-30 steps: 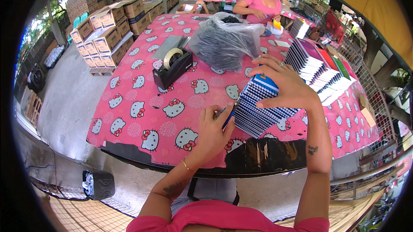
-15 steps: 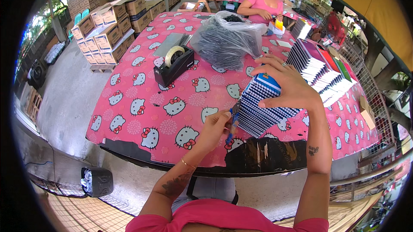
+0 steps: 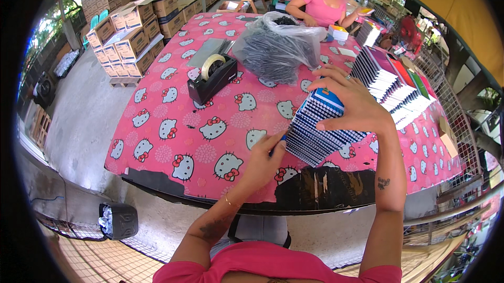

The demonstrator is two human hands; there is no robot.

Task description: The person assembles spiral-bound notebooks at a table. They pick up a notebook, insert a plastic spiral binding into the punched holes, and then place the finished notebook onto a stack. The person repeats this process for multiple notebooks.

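A tall stack of spiral-bound notebooks [image 3: 316, 129] with a blue top cover stands near the table's front edge, its bound edges facing me. My right hand [image 3: 353, 99] grips the upper part of the stack, fingers across the top and thumb against the near side. At the stack's left edge, my left hand [image 3: 265, 158] is closed round a pair of blue-handled pliers [image 3: 284, 137]. Their tip is at the bindings; most of the tool is hidden by my fingers. Beyond the stack lies a clear plastic bag [image 3: 281, 46] full of thin black strands.
A black tape dispenser [image 3: 212, 81] stands on the pink patterned tablecloth [image 3: 168, 109], left of the bag. More notebook stacks [image 3: 386, 81] fill the right side. Across the table sits a person [image 3: 328, 7] in pink. Cartons [image 3: 131, 44] are piled on the floor at left.
My left hand has closed up round the pliers, whose handles were spread and visible before. My right hand stays on the stack. The person opposite has moved a yellow item to the right.
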